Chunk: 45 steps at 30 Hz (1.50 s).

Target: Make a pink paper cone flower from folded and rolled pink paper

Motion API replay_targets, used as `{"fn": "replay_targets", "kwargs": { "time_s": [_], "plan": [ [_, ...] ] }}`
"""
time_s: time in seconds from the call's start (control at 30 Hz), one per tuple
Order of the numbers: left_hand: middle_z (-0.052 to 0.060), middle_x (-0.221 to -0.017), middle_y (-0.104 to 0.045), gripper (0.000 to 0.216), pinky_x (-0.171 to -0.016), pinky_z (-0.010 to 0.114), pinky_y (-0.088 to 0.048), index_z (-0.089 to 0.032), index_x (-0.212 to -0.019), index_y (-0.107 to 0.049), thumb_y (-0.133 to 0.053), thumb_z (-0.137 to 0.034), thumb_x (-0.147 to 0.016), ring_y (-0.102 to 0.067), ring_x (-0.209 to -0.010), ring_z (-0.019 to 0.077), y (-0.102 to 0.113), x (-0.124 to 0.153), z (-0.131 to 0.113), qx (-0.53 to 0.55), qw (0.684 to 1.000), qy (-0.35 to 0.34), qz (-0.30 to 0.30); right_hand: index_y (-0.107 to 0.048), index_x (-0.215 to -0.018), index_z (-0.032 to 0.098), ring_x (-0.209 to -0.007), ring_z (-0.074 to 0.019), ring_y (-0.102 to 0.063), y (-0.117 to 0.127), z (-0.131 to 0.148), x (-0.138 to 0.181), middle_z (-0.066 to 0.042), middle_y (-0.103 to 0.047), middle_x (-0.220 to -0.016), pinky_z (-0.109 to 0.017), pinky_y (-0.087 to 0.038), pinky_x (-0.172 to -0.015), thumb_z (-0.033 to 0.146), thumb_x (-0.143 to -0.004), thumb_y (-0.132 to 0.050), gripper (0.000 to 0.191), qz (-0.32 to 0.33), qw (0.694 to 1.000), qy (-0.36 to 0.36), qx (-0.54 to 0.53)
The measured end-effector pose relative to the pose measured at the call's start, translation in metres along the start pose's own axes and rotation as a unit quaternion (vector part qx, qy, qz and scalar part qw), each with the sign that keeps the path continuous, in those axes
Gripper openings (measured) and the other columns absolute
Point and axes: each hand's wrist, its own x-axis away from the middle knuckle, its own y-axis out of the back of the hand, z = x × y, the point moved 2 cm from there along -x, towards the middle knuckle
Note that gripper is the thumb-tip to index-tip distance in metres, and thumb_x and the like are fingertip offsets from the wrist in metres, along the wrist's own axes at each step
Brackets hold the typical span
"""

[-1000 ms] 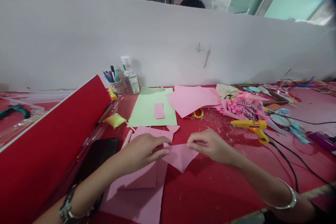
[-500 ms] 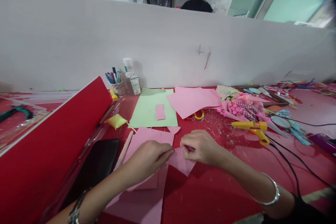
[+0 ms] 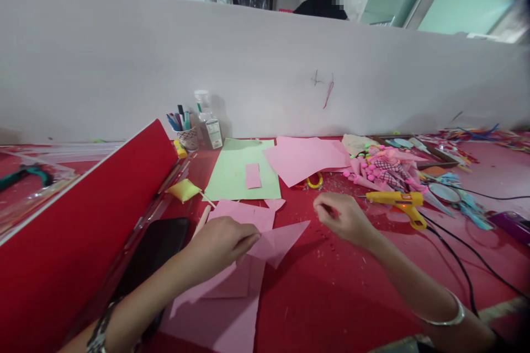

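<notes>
My left hand (image 3: 229,240) pinches a thin pink piece of paper (image 3: 278,242) by its left end. The paper is folded and its pointed corners stick out to the right, above the red table. Apart from it, my right hand (image 3: 342,218) is raised with curled, closed fingers; whatever is between them, if anything, is hidden. Beneath my left hand and forearm lie larger pink paper sheets (image 3: 236,322). A small pink paper scrap (image 3: 275,205) rests just beyond them. To the right of my right hand is a yellow glue gun (image 3: 395,198).
Pink cones (image 3: 379,168) with bright round tips are heaped at the right. A green sheet (image 3: 232,171), a pink sheet (image 3: 308,157) and a pen cup (image 3: 187,138) stand or lie at the back. Left are a black phone-like slab (image 3: 155,256) and a slanted red board (image 3: 95,220). Cables cross the right side.
My right hand has let go of the pink paper and moved up and to the right. My left hand has shifted slightly left with the paper.
</notes>
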Motion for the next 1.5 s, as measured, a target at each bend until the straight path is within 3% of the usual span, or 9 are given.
{"fn": "replay_targets", "kwargs": {
  "time_s": [0.13,0.33,0.6,0.7,0.83,0.97,1.13,1.3,1.5],
  "plan": [
    [-0.003,-0.045,-0.052,0.029,-0.052,0.022,-0.034,-0.017,-0.057,-0.051,-0.038,-0.019,-0.083,-0.051,-0.048,0.0120,-0.001,-0.006,-0.007,-0.063,0.997,-0.035,-0.012,-0.054,-0.082,0.017,-0.073,-0.0133,-0.048,-0.010,0.026,-0.004,-0.003,-0.057,-0.079,-0.024,-0.032,-0.065,0.028,-0.082,-0.045,0.014,0.109,0.990,0.085,-0.004],
    [0.000,-0.062,-0.061,0.019,-0.081,0.038,-0.037,-0.016,-0.069,-0.055,-0.039,-0.011,-0.077,-0.053,-0.056,0.0138,-0.009,-0.016,-0.017,-0.201,0.970,-0.097,-0.093,-0.054,-0.075,0.017,-0.062,-0.0122,-0.046,-0.031,0.036,-0.012,-0.002,-0.057,-0.066,-0.024,-0.028,-0.058,0.029,-0.087,-0.038,0.023,0.161,0.981,0.095,0.057],
    [-0.002,-0.043,-0.052,0.022,-0.047,0.026,-0.032,-0.017,-0.056,-0.050,-0.038,-0.012,-0.074,-0.044,-0.038,0.0125,-0.010,-0.009,-0.009,-0.270,0.938,-0.111,-0.189,-0.054,-0.076,0.017,-0.061,-0.0110,-0.045,-0.025,0.041,-0.011,-0.001,-0.055,-0.065,-0.023,-0.027,-0.056,0.029,-0.087,-0.037,0.024,0.158,0.985,0.061,-0.014],
    [-0.001,-0.042,-0.050,0.021,-0.043,0.023,-0.027,-0.018,-0.052,-0.049,-0.039,-0.014,-0.071,-0.044,-0.040,0.0124,-0.001,-0.001,0.011,-0.266,0.943,-0.039,-0.198,-0.053,-0.075,0.017,-0.056,-0.0091,-0.042,-0.013,0.029,-0.010,0.001,-0.051,-0.063,-0.021,-0.027,-0.053,0.029,-0.087,-0.036,0.024,0.151,0.983,0.011,-0.100],
    [-0.003,-0.047,-0.047,0.019,-0.042,0.019,-0.029,-0.017,-0.061,-0.052,-0.038,-0.018,-0.074,-0.043,-0.043,0.0096,0.008,0.003,0.034,-0.060,0.971,0.093,-0.210,-0.047,-0.069,0.017,-0.054,-0.0083,-0.036,-0.010,0.009,-0.013,0.003,-0.041,-0.060,-0.020,-0.028,-0.050,0.032,-0.084,-0.039,0.023,0.069,0.967,-0.080,-0.230],
    [0.003,-0.085,-0.055,0.028,-0.054,0.020,-0.043,-0.019,-0.108,-0.043,-0.038,-0.027,-0.082,-0.050,-0.057,0.0086,-0.005,-0.006,0.025,0.327,0.939,0.019,-0.105,-0.045,-0.073,0.018,-0.050,-0.0070,-0.032,-0.035,0.006,-0.017,0.005,-0.038,-0.060,-0.019,-0.026,-0.046,0.038,-0.082,-0.042,0.022,0.052,0.894,-0.171,-0.411],
    [0.009,-0.106,-0.054,0.043,-0.074,0.030,-0.045,-0.022,-0.123,-0.032,-0.043,-0.031,-0.083,-0.055,-0.085,0.0160,-0.023,-0.016,0.007,0.470,0.882,-0.020,-0.043,-0.044,-0.078,0.018,-0.041,-0.0044,-0.025,-0.065,0.024,-0.017,0.007,-0.035,-0.055,-0.018,-0.020,-0.040,0.043,-0.079,-0.044,0.025,0.126,0.795,-0.210,-0.555],
    [0.011,-0.117,-0.051,0.039,-0.087,0.039,-0.040,-0.021,-0.123,-0.034,-0.035,-0.027,-0.085,-0.046,-0.107,0.0216,-0.024,-0.017,0.007,0.442,0.893,0.013,-0.087,-0.044,-0.078,0.018,-0.041,-0.0045,-0.027,-0.066,0.022,-0.015,0.008,-0.034,-0.052,-0.017,-0.020,-0.039,0.044,-0.080,-0.042,0.026,0.098,0.820,-0.215,-0.521],
    [0.010,-0.116,-0.053,0.041,-0.087,0.037,-0.041,-0.019,-0.119,-0.042,-0.047,-0.020,-0.078,-0.051,-0.102,0.0211,-0.031,-0.023,0.007,0.454,0.885,0.061,-0.084,-0.044,-0.079,0.019,-0.043,-0.0065,-0.037,-0.071,0.017,-0.010,0.006,-0.040,-0.055,-0.018,-0.030,-0.041,0.042,-0.084,-0.036,0.025,0.131,0.865,-0.194,-0.444]
  ]
}}
